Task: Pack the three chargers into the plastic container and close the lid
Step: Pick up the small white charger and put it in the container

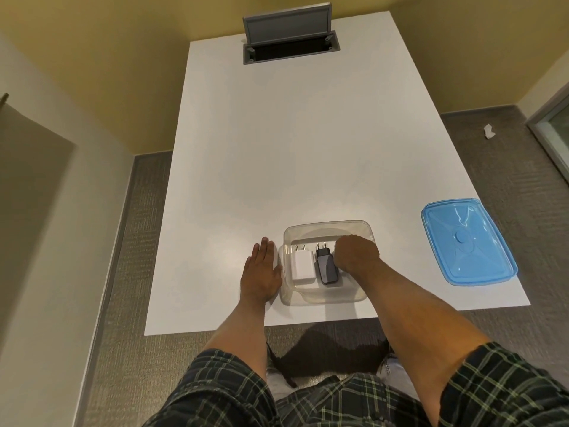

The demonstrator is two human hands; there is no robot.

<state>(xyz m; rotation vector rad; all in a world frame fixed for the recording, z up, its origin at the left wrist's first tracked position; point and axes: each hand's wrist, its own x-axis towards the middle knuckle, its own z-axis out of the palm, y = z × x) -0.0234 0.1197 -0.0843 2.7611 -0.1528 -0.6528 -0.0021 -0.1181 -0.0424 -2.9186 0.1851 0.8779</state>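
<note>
A clear plastic container (326,227) stands near the table's front edge. Inside it lie a white charger (303,264) on the left and a dark grey charger (325,265) beside it, both with prongs pointing away from me. My right hand (357,253) is down inside the container's right part, fingers curled over something I cannot see; a third charger is not visible. My left hand (261,271) lies flat on the table, pressed against the container's left wall. The blue lid (468,241) lies on the table to the right, apart from the container.
The white table (308,149) runs away from me; a grey cable hatch (289,35) stands flipped up at its far end. Carpet floor lies on both sides, with a scrap of white paper (489,131) on it at the right.
</note>
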